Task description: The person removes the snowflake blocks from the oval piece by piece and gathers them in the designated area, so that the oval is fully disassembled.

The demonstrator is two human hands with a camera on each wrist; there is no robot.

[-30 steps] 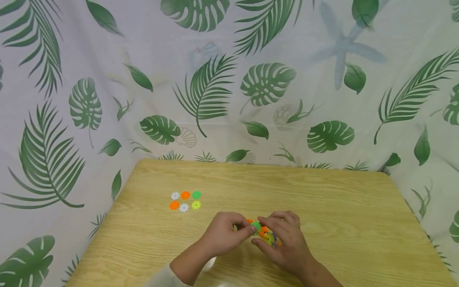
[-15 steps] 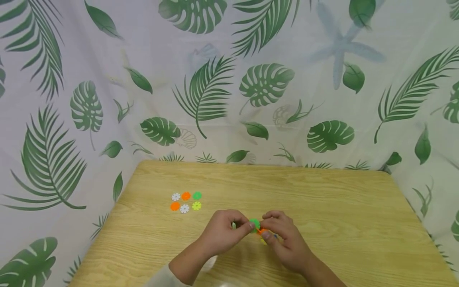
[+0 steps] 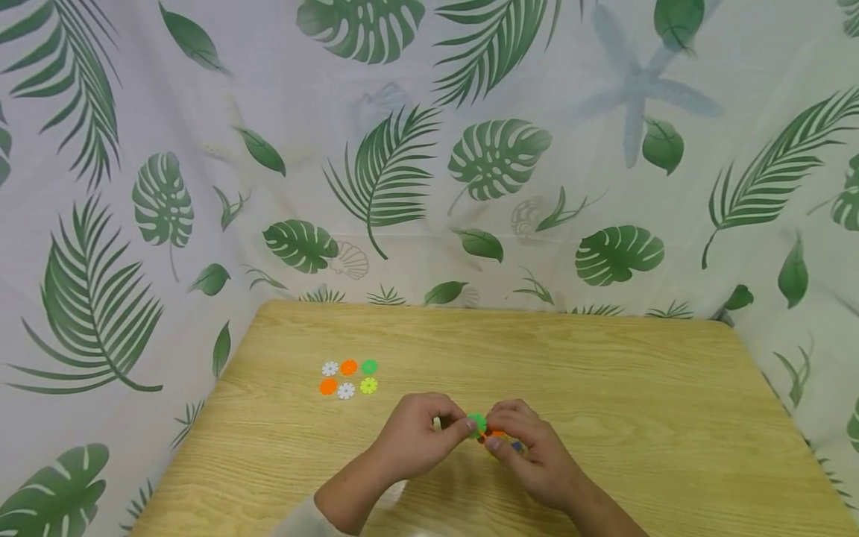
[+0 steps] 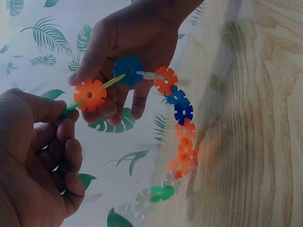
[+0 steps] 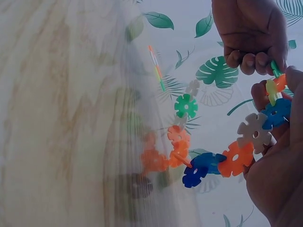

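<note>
Apparently to keep two edges meeting, the left hand (image 3: 424, 438) pinches the green disc (image 3: 479, 421) and the right hand (image 3: 540, 451) holds the orange disc (image 4: 88, 89); the chain (image 4: 180, 127) trails over the tabletop (image 3: 604, 373), loose discs (image 3: 349, 365) lying apart in rows, presumably for order.

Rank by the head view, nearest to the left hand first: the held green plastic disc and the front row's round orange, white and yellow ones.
1. Green round plastic disc: pinched by the left hand.
2. Yellow round plastic disc: front row's right end.
3. White round plastic disc: row's middle.
4. Orange round plastic disc: left end.
</note>
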